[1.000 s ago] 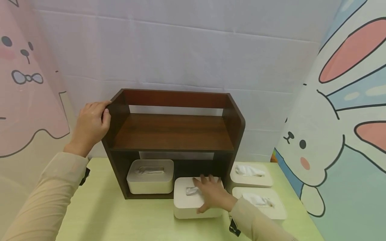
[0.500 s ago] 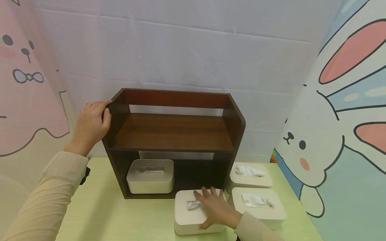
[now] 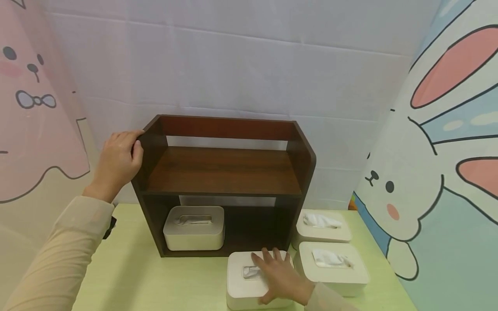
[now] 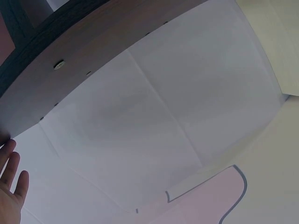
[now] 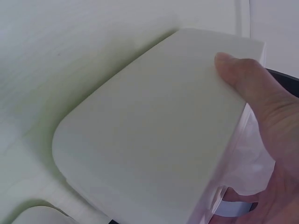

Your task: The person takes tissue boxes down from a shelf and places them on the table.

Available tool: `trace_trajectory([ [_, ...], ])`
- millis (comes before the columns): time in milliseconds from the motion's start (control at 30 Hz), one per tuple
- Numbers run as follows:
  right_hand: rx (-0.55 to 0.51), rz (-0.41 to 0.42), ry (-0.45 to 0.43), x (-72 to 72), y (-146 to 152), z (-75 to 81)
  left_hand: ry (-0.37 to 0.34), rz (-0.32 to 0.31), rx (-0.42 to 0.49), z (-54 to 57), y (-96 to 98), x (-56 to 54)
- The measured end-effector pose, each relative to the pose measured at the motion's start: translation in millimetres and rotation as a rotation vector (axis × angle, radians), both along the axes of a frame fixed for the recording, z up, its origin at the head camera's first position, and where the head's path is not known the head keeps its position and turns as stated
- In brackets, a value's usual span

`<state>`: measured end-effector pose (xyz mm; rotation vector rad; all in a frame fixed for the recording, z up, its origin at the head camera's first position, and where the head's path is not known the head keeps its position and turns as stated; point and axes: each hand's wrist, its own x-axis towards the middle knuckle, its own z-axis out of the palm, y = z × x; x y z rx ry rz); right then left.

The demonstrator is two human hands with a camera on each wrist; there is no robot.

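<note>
My right hand (image 3: 278, 278) grips a white tissue box (image 3: 240, 288) from above, fingers spread over the lid and thumb on its front side. That box stands on the table before the shelf's lower right bay. In the right wrist view the thumb (image 5: 240, 74) presses the box's side wall, beside the tissue (image 5: 250, 158). At the upper left my left hand (image 3: 118, 160) holds the side panel of a dark brown two-tier wooden shelf (image 3: 221, 170). The left wrist view shows its fingers (image 4: 10, 170) against the panel. Another tissue box (image 3: 194, 237) sits in the lower tier's left part.
Two more white tissue boxes stand right of the shelf, a front one (image 3: 336, 276) close to my right hand and a rear one (image 3: 324, 231) behind it. The pale green table (image 3: 155, 285) carries everything. A white cloth backdrop (image 3: 233, 69) hangs behind, with cartoon-printed sheets at both sides.
My right hand has drawn the tissue box out of the shelf's lower tier, toward me and slightly right. The left hand and the shelf have stayed put.
</note>
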<state>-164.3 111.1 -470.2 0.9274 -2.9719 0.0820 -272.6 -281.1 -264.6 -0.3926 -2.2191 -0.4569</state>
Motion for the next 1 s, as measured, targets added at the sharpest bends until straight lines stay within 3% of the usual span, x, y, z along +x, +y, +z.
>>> trace_trajectory([
  [533,0.043,-0.003,-0.015,2.4,0,-1.6,-0.011,0.005,-0.001,-0.2,0.4,0.5],
  [1000,-0.002,0.082,0.062,-15.8,-9,21.7,0.002,-0.003,0.003,-0.6,-0.8,-0.5],
])
